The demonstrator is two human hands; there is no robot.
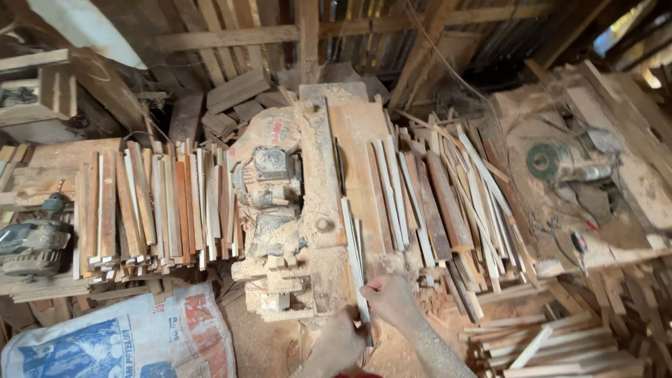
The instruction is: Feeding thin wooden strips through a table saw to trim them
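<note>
Both my hands grip the near end of a long thin wooden strip that lies along the dusty wooden table of a saw bench. My right hand pinches the strip's end from the right. My left hand holds it just below, at the bottom of the view. The strip points away from me, beside a slot in the table. A sawdust-covered motor sits on the bench's left side.
A stack of cut wooden slats lies left of the bench, and more strips are piled to the right. A printed sack sits at the lower left. A power tool rests on a bench at the right.
</note>
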